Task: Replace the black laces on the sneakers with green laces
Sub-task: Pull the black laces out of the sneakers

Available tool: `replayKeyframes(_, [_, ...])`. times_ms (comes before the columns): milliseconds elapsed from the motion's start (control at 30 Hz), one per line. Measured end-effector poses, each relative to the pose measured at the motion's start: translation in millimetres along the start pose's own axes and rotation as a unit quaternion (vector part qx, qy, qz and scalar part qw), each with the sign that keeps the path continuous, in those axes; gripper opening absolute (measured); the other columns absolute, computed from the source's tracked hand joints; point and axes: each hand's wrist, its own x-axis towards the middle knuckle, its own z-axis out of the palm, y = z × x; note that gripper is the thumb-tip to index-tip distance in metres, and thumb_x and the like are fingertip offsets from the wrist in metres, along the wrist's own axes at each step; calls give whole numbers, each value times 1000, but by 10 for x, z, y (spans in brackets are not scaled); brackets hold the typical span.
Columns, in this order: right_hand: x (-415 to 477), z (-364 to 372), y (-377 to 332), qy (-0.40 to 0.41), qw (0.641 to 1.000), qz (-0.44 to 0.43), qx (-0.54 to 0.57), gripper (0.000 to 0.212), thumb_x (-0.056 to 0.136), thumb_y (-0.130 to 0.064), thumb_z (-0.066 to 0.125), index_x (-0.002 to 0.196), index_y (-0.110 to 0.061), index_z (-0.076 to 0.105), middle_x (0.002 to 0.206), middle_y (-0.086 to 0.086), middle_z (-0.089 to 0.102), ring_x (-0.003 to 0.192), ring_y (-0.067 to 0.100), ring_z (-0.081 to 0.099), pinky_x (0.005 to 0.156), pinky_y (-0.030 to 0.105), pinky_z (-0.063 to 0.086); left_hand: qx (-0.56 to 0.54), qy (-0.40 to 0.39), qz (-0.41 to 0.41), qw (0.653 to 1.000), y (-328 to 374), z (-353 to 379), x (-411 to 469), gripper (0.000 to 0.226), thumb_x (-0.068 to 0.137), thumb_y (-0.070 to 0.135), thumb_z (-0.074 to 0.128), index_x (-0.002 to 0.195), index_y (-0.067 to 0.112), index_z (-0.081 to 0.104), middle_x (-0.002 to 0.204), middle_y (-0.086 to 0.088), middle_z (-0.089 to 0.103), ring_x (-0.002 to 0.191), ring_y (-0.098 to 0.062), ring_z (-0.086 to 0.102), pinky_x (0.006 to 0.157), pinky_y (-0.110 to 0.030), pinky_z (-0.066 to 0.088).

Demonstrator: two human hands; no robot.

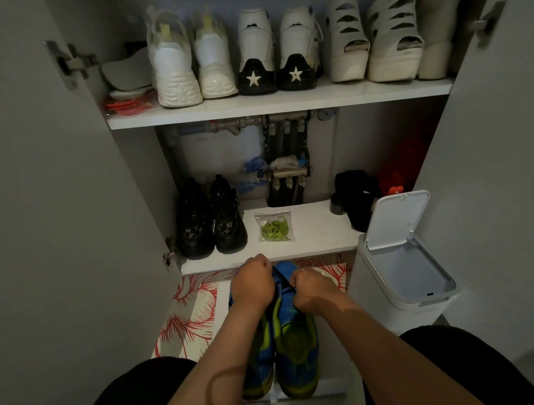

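Hands clamped on black lace (285, 279) of blue-and-green sneakers (290, 338)

Left hand (253, 283), right hand (312, 291) — both fisted; bagged green laces (274, 227) lie beyond, straight ahead.

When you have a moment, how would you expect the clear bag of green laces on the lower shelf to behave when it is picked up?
The bag of green laces lies flat on the lower shelf, so it probably sags rather than holding shape. Its contents look like a loose bundle, likely light and apt to shift inside. The clear film looks smooth, so it may slip; pinching an edge seems safer.
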Motion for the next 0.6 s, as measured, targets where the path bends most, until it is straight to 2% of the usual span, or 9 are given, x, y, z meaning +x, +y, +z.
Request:
replayKeyframes(67, [-1,13,-20,15,1000,4,-10,37,86,-17,60,123,-17,59,124,7,61,114,27,59,96,33,51,-72,20,-51,996,-7,-40,18,18,96,19,43,102,17,59,106,-6,65,96,-26,60,73,-32,44])
replayKeyframes(167, [7,24,-30,43,999,10,-19,25,91,-22,59,114,-19,65,117,5,67,107,25,63,91,31,52,-62,-1,-47,997,-16,-70,9,19,96,22,45,104,17,62,109,-6,65,100,-26,60,77,-33,47])
replayKeyframes(233, [8,15,-36,56,998,14,-22,18,93,-24,59,106,-19,69,112,4,69,104,25,65,86,31,52,-3,3,-8,1000,-28,-76,-16,26,95,18,48,116,19,63,121,-5,60,110,-25,56,83,-35,49])
replayKeyframes(300, [-2,-3,-52,67,997,15,-28,15,93,-23,60,101,-19,71,110,4,70,102,25,66,85,30,52,24,4,65,998,-36,-64,-16,47,92,12,51,137,23,54,135,-2,50,122,-23,47,91,-36,47])
replayKeyframes(367, [-12,-22,-77,79,997,11,-24,13,93,-22,59,97,-19,71,108,4,70,102,25,66,83,29,50,25,-20,147,989,-11,-61,-23,54,91,10,52,142,28,50,138,1,49,123,-22,45,92,-34,45])
replayKeyframes(467, [-6,-54,-94,82,996,13,19,17,94,-23,58,79,-23,67,98,5,72,94,25,67,71,26,43,90,-61,202,973,30,-37,-49,35,93,16,50,120,33,66,116,-2,63,111,-24,54,80,-34,46])
replayKeyframes(533, [9,-58,-79,76,995,24,60,28,94,-25,60,66,-23,60,87,4,69,87,24,67,67,24,40,118,-60,196,972,23,-46,-51,26,93,23,52,106,34,71,105,-2,68,103,-23,59,74,-33,46])
replayKeyframes(600, [11,-56,-81,72,993,27,86,37,92,-25,62,57,-23,53,78,0,65,81,22,65,66,25,41,103,-52,165,980,2,-69,-41,22,93,26,54,101,33,73,104,-1,69,100,-22,62,71,-30,44])
